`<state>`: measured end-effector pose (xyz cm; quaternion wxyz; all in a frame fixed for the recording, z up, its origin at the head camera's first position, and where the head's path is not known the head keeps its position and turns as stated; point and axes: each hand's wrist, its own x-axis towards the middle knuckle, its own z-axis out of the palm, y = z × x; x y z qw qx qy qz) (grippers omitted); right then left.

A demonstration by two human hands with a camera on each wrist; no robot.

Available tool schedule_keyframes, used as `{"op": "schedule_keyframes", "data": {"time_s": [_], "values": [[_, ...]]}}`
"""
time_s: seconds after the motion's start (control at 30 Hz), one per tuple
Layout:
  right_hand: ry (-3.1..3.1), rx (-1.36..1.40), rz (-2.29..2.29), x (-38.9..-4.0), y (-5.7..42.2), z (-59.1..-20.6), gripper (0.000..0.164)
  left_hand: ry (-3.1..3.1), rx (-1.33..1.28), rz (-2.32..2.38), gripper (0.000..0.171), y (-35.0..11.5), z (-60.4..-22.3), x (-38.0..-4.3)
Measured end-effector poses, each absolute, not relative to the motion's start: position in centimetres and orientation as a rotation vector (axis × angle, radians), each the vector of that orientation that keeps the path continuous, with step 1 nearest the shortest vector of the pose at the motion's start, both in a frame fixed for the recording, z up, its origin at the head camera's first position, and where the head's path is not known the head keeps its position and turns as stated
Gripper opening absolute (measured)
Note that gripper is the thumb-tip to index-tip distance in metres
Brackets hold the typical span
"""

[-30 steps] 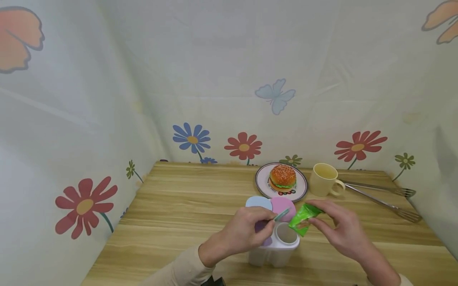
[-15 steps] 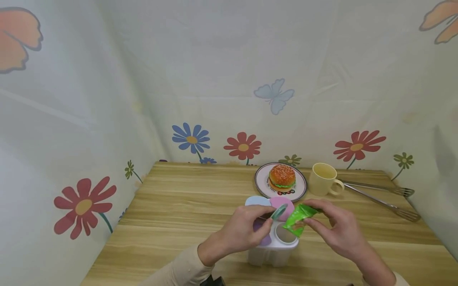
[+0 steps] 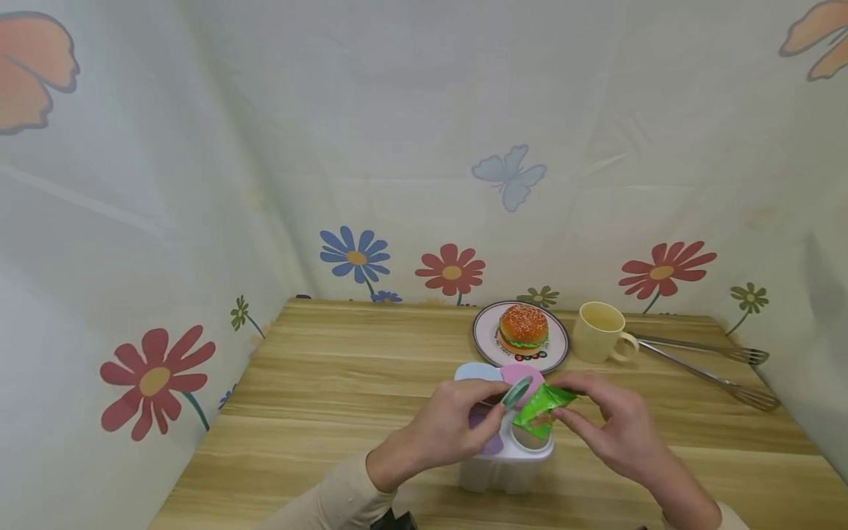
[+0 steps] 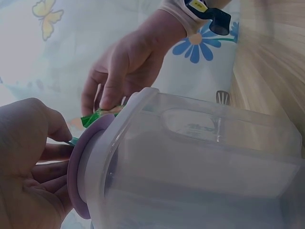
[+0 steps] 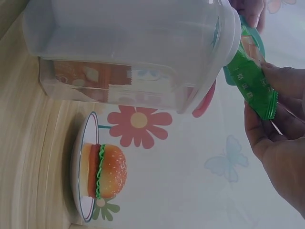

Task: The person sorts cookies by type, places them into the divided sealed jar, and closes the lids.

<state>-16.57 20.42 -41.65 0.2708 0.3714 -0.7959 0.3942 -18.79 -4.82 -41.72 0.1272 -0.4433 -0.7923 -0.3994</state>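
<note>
A clear container (image 3: 503, 475) with a white top and several colored round lids stands on the table. My left hand (image 3: 457, 421) pinches a teal lid (image 3: 517, 392) that is tilted up beside a round opening. Above that opening, my right hand (image 3: 612, 423) holds a green snack packet (image 3: 545, 406) between thumb and fingers. The right wrist view shows the packet (image 5: 252, 83) slanting, its lower end at the container's top. A brown packet (image 5: 97, 78) lies inside another compartment. A purple lid (image 4: 78, 176) sits close to my left fingers in the left wrist view.
Behind the container, a toy-like hamburger (image 3: 523, 327) sits on a round plate (image 3: 486, 340). A yellow mug (image 3: 598, 337) stands right of it, handle to the right. Two long metal slotted utensils, one a turner (image 3: 755, 399), lie at the right. Flower-printed cloth (image 3: 397, 184) walls the table's back.
My right hand has moved left and slightly down, bringing the green packet over the opening. The teal lid has turned so more of its face shows; my left hand stays nearly in place.
</note>
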Motion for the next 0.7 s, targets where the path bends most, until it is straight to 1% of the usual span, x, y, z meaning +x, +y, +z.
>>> {"op": "schedule_keyframes", "data": {"time_s": [0.3, 0.4, 0.6, 0.7], "values": [[-2.081, 1.037, 0.954, -16.72, 20.36, -41.87, 0.056, -2.3, -1.293, -1.161, 0.023, -4.82, -41.79, -18.92], [-2.045, 1.059, 0.946, -16.84, 20.28, -42.0, 0.054, -2.302, -1.292, -1.165, 0.023, -4.85, -41.75, -18.9], [-2.0, 1.131, 0.967, -16.84, 19.86, -41.96, 0.027, -2.309, -1.287, -1.171, 0.024, -4.85, -41.69, -18.85], [-1.988, 1.159, 0.962, -16.83, 19.72, -41.91, 0.025, -2.311, -1.288, -1.176, 0.024, -4.86, -41.66, -18.85]]}}
